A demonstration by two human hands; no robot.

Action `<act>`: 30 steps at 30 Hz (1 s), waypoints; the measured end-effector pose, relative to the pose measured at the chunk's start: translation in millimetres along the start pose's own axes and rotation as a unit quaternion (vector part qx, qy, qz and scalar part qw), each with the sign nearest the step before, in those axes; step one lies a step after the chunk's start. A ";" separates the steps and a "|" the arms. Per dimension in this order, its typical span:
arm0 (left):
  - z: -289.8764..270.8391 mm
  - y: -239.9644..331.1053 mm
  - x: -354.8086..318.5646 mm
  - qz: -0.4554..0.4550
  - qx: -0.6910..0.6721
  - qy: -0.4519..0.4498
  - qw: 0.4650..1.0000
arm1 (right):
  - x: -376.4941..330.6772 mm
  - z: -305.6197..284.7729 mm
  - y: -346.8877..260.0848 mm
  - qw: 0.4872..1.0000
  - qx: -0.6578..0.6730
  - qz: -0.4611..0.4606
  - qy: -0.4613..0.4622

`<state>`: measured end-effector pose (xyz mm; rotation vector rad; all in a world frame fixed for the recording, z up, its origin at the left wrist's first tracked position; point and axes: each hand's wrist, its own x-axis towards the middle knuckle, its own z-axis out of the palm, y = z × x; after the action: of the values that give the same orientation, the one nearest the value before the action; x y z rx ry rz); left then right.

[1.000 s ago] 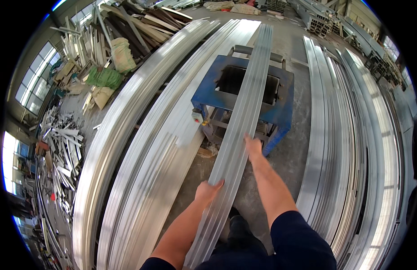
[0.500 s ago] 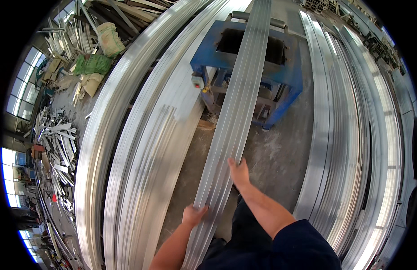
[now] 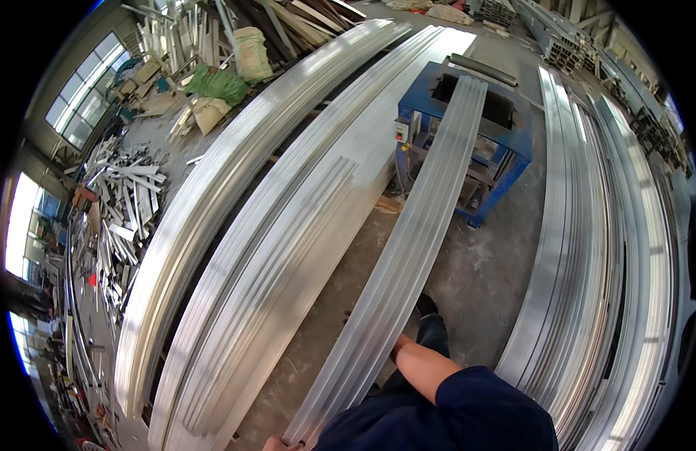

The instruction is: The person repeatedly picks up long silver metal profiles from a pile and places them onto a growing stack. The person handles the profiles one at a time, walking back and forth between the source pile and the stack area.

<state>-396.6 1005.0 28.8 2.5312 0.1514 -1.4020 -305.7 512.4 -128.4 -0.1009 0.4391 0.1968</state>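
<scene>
A long bundle of ribbed silver metal profiles [image 3: 408, 248] runs from the lower edge up to the blue metal machine stand [image 3: 430, 89]. Its far end lies over the dark opening in the stand's top. At the bottom, my left hand [image 3: 276, 444] grips the bundle's near left edge, partly cut off by the frame. My right hand [image 3: 397, 345] reaches beneath the bundle from its right side, bearing it from below. Most of that hand is hidden under the metal; what seem to be fingertips show at the opposite edge.
Stacks of long metal profiles [image 3: 288, 248] lie to the left, with more profiles [image 3: 566, 248] along the right. A roller [image 3: 483, 69] sits behind the stand, and a switch box [image 3: 401, 132] hangs at its left corner. Metal offcuts [image 3: 126, 203] are heaped at far left.
The bundle has come back toward me, its far end now in view over the stand. My left hand moved down and left; my right hand went from the right edge to underneath.
</scene>
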 end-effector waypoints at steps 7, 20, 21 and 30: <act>27.1 6.6 14.6 0.104 -0.133 0.000 0.986 | 0.9 17.1 -7.0 0.994 0.102 -0.027 -0.004; -6.7 325.5 138.8 0.104 0.127 0.106 0.981 | -14.4 50.6 -185.9 0.717 -0.469 -0.334 0.392; -13.5 376.6 150.0 0.116 0.131 0.113 0.978 | -9.1 38.0 -193.4 0.719 -0.475 -0.315 0.398; -67.4 878.2 242.8 0.254 0.047 0.161 0.952 | 8.5 50.3 -320.0 0.749 -0.415 -0.319 0.406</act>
<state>-30.2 168.6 -0.6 2.5936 -0.4889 -0.8131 -210.1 208.5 -69.3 -1.2480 1.1379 -0.3794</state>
